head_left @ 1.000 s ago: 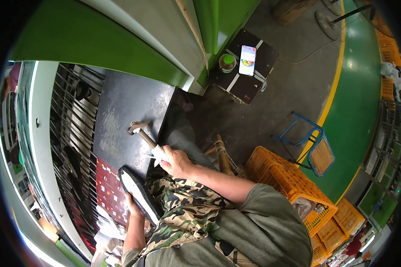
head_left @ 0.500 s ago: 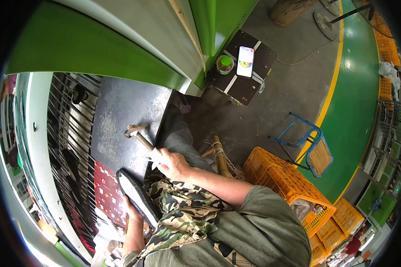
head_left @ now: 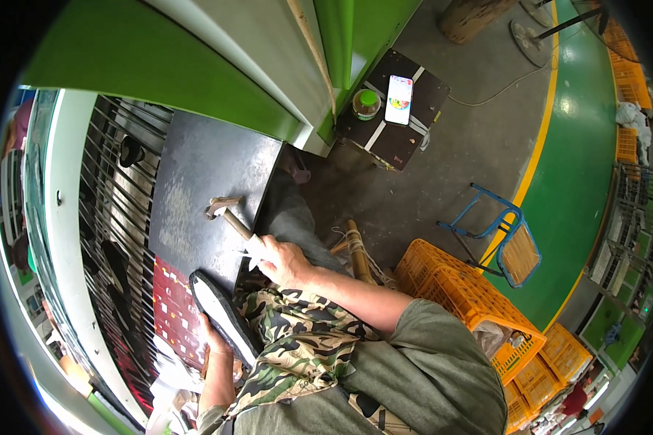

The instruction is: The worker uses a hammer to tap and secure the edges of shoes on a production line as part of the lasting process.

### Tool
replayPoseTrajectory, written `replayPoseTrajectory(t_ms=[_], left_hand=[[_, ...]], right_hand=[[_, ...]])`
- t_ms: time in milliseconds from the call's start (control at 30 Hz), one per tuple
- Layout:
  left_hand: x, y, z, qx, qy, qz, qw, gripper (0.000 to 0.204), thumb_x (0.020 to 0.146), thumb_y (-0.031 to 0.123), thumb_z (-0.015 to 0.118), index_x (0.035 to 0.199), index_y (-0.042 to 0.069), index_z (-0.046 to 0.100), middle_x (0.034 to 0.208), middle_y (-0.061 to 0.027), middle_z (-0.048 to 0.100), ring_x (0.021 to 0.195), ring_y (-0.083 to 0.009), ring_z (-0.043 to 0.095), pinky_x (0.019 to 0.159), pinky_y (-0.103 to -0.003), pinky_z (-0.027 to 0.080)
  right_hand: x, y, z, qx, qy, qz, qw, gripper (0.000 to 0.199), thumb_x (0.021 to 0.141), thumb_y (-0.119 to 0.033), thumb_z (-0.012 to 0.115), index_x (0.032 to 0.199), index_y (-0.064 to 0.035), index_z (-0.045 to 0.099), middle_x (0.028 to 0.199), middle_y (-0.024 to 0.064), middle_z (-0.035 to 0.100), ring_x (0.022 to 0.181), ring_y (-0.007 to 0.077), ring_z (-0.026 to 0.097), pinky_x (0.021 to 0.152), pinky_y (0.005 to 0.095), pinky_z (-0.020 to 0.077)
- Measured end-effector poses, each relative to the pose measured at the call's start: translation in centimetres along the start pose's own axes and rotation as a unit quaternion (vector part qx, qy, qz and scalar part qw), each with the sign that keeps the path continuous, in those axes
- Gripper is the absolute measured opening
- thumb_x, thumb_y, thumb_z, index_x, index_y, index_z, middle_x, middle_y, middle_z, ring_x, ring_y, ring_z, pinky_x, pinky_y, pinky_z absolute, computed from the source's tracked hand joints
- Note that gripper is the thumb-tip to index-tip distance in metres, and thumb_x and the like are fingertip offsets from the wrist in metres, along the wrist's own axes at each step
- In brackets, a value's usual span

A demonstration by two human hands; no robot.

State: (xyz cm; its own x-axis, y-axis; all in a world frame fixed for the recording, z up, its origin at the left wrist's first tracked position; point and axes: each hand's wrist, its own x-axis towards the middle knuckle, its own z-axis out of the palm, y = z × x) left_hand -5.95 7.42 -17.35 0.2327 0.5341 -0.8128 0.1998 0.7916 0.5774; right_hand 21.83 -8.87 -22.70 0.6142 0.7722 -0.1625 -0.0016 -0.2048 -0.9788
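My right hand (head_left: 286,264) is closed round the handle of a hammer (head_left: 236,223), where white wrapping shows beside the fingers. The hammer's head is over the dark metal worktop and points away from me; whether it touches the surface I cannot tell. Against my camouflage apron (head_left: 294,326), my left hand (head_left: 216,341) grips a shoe (head_left: 218,308) by its side. The shoe has a black edge and a long white face turned up, its narrow end toward the worktop. Part of the left hand's fingers is hidden behind it.
Left of the worktop (head_left: 189,167) runs a metal rack (head_left: 116,210) with dark shoes; a red patterned sheet (head_left: 174,312) lies nearer me. Ahead, a dark box (head_left: 363,134) bears a phone (head_left: 399,100) and a jar (head_left: 366,105). Orange crates (head_left: 450,283) and a blue-framed chair (head_left: 511,246) stand right.
The view has shifted slightly at the left. Both hands keep their grips, and the hammer and shoe have hardly moved.
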Motion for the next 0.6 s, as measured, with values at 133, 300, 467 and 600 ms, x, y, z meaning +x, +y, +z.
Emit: replayPoseTrajectory(t_ms=[133, 300, 467, 600], left_hand=[[-0.7, 0.1, 1.4, 0.013, -0.001, 0.016, 1.0, 0.089, 0.083, 0.082, 0.049, 0.124, 0.004, 0.062, 0.101, -0.019, 0.071, 0.082, -0.0319, 0.07, 0.07, -0.041, 0.059], [0.5, -0.6, -1.8, 0.027, -0.098, -0.013, 0.995, 0.097, 0.078, 0.085, 0.053, 0.127, 0.002, 0.06, 0.107, -0.0189, 0.07, 0.093, -0.0327, 0.068, 0.082, -0.042, 0.057], [-2.2, -0.5, -0.6, 0.016, -0.043, 0.021, 0.999, 0.073, 0.092, 0.057, 0.059, 0.143, 0.006, 0.049, 0.13, -0.0131, 0.064, 0.108, -0.0278, 0.065, 0.098, -0.04, 0.051], [2.5, -2.4, -2.3, 0.063, 0.048, 0.038, 0.996, 0.051, 0.094, 0.039, 0.06, 0.132, 0.005, 0.059, 0.117, -0.0104, 0.067, 0.097, -0.0228, 0.065, 0.088, -0.036, 0.051]], right_hand=[[-0.1, 0.0, 0.1, -0.003, 0.023, -0.023, 0.999, 0.029, 0.088, -0.014, 0.062, 0.108, -0.0018, 0.045, 0.077, 0.0212, 0.063, 0.072, 0.0424, 0.065, 0.065, 0.0532, 0.0527], [-0.1, 0.1, 1.0, -0.034, 0.025, -0.025, 0.999, 0.033, 0.087, -0.015, 0.064, 0.113, -0.0039, 0.047, 0.081, 0.0195, 0.062, 0.075, 0.041, 0.065, 0.066, 0.0527, 0.0525], [0.1, 2.3, 3.7, -0.042, 0.031, -0.015, 0.999, 0.035, 0.085, -0.018, 0.067, 0.112, -0.0051, 0.048, 0.078, 0.0184, 0.066, 0.073, 0.0408, 0.067, 0.063, 0.0523, 0.0521], [0.0, -1.9, 1.8, -0.008, -0.048, 0.144, 0.988, 0.032, 0.083, -0.012, 0.068, 0.109, -0.0048, 0.051, 0.078, 0.0159, 0.068, 0.07, 0.0369, 0.069, 0.061, 0.0487, 0.0533]])
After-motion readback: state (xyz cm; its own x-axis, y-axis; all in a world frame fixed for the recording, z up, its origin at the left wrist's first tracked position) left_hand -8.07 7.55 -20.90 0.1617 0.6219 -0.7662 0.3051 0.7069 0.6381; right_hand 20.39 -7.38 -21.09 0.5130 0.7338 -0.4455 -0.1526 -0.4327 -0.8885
